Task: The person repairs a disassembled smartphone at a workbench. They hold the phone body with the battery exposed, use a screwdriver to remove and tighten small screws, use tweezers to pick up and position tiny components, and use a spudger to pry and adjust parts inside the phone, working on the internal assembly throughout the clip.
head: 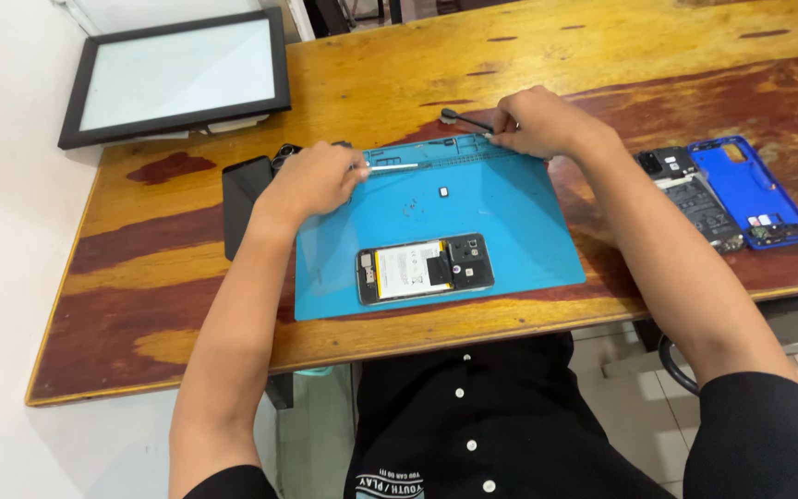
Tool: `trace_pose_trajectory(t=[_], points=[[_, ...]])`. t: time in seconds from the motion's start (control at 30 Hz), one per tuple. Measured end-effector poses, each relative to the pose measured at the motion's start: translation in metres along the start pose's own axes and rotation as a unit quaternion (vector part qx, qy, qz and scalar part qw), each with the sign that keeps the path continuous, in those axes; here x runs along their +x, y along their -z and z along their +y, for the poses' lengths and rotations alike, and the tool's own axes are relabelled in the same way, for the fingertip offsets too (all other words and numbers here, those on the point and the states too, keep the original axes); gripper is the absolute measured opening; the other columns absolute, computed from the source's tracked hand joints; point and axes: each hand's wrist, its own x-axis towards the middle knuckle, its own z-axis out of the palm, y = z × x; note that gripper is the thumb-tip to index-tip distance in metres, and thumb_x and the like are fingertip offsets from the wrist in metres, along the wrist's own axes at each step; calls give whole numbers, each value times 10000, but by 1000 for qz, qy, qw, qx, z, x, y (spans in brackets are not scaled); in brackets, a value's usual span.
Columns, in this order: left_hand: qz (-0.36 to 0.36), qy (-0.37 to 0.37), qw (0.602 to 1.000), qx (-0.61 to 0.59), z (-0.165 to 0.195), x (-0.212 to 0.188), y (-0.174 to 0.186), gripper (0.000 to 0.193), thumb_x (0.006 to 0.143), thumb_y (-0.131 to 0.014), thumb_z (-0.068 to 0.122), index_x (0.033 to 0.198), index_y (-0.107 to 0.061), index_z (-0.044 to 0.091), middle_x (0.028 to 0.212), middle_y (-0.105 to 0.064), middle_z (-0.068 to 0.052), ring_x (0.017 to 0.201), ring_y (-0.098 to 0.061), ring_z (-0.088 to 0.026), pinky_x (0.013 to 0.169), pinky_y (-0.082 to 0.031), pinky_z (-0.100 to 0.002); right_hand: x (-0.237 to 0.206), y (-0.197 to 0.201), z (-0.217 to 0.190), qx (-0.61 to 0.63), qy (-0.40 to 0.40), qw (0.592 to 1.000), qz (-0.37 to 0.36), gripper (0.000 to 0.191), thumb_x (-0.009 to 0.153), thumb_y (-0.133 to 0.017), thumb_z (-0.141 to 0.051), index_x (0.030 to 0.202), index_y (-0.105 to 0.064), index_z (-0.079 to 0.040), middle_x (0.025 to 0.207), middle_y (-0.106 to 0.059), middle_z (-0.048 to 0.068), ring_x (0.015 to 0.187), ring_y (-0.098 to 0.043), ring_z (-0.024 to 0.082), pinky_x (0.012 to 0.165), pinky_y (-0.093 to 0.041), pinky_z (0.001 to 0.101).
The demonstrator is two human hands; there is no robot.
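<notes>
Both hands at the far edge of a blue repair mat, opened phone lying nearer the body.

Left hand (318, 178) curled, fingers pinching a slim silver tool (392, 167) that points right along the mat's tray strip. Right hand (536, 122) closed over the mat's top edge, fingertips pressed together on something too small to make out, just beside a dark-handled tool (462, 119) resting on the wood. Between the hands, on the blue mat (510, 208), a tiny square part (443, 191). Nearer the body, an opened phone (425, 268), back off, battery showing. Left of the mat, a dark phone panel (244, 203); farther left, a black-framed screen (175, 76). Right, well apart, a blue phone shell (750, 189) beside another stripped phone (695, 201), all on a worn wooden table (602, 46).
</notes>
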Motion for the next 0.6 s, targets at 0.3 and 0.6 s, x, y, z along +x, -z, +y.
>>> trace_pose_trajectory(t=[0.3,0.6], points=[[-39,11,999,20,2,6,-8,260,961,-668,363,1035,-696,115,957,-736,-141,923,-697,-355,796,-541,-498,-3,2,0,-18,129,991,42,223,906,-739,-137,1088,-739,-7,969,-757,168,836,-729,283,738,-585,397],[-31,12,999,15,3,7,-13,256,963,-669,352,1025,-693,105,994,-728,-143,956,-689,-367,811,-538,-501,-9,-8,-27,31,185,977,-98,237,857,-776,-232,1043,-781,-84,885,-770,89,800,-712,203,722,-564,383]])
